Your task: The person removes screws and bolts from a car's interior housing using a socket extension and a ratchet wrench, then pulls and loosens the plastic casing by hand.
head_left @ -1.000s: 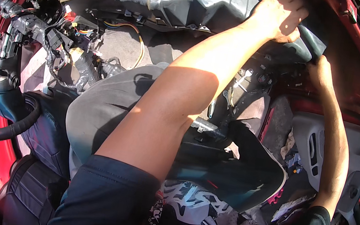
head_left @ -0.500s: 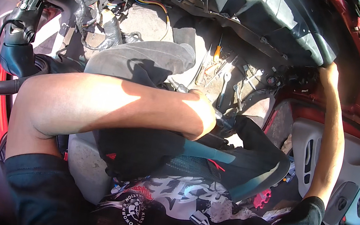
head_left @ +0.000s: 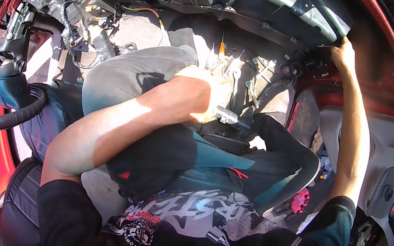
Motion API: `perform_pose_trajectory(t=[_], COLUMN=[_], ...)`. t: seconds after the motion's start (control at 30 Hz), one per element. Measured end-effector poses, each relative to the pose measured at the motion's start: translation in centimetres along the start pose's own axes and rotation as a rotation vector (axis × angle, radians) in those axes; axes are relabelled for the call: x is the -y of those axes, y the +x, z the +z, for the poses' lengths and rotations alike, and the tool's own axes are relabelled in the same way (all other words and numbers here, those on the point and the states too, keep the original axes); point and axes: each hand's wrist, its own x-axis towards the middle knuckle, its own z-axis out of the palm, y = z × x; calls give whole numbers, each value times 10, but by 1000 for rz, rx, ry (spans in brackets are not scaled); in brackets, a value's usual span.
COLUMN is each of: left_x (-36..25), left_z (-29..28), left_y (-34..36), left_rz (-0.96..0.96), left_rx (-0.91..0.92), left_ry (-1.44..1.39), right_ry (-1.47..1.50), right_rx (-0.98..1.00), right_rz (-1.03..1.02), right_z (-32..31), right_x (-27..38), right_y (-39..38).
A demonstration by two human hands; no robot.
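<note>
The person's right hand point(head_left: 343, 54), upper right of the frame, grasps the end of a dark panel point(head_left: 273, 8), its fingers partly hidden at the edge. The panel spans the top of the frame: grey-black, moulded in ridges and hollows, bright where sun strikes it, with small clips along its lower edge. Its long axis runs across the frame and slopes down rightward; the held end points right and slightly down.

The left hand point(head_left: 216, 95), near the centre, is washed out by glare; I cannot tell whether it holds anything. Just to its lower right lies a black and silver tool point(head_left: 230, 117), its long axis nearly level. Above the hand, an orange-handled screwdriver point(head_left: 221, 50) stands almost vertical in the frame, shaft toward the top. A silver wrench point(head_left: 235, 89) lies nearly parallel, to its lower right.

Farther out, taped wiring point(head_left: 52, 4) fills the upper left, above a steering wheel point(head_left: 12, 121).
</note>
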Motion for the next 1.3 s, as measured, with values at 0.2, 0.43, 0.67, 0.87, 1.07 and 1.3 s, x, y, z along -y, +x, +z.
perform_pose_trajectory(t=[0.2,0.43,0.67,0.87,1.07,1.3], left_x=[-19,-16,-21,-23,-29,-26], left_z=[-23,-22,-22,-22,-23,-29], left_y=[19,18,15,28,39,34], left_rz=[-263,-340,-258,-302,-281,-277], left_rx=[465,479,303,424,433,425], left_ry=[45,108,14,25,23,21], right_ry=[-26,287,557,806,822,633], right_rx=[117,29,-113,139,28,193], right_rz=[74,-19,181,435,340,287], right_z=[9,-4,9,78,118,110], right_x=[13,52,5,-24,-23,-16], right_y=[7,-18,-14,-33,-17,-19])
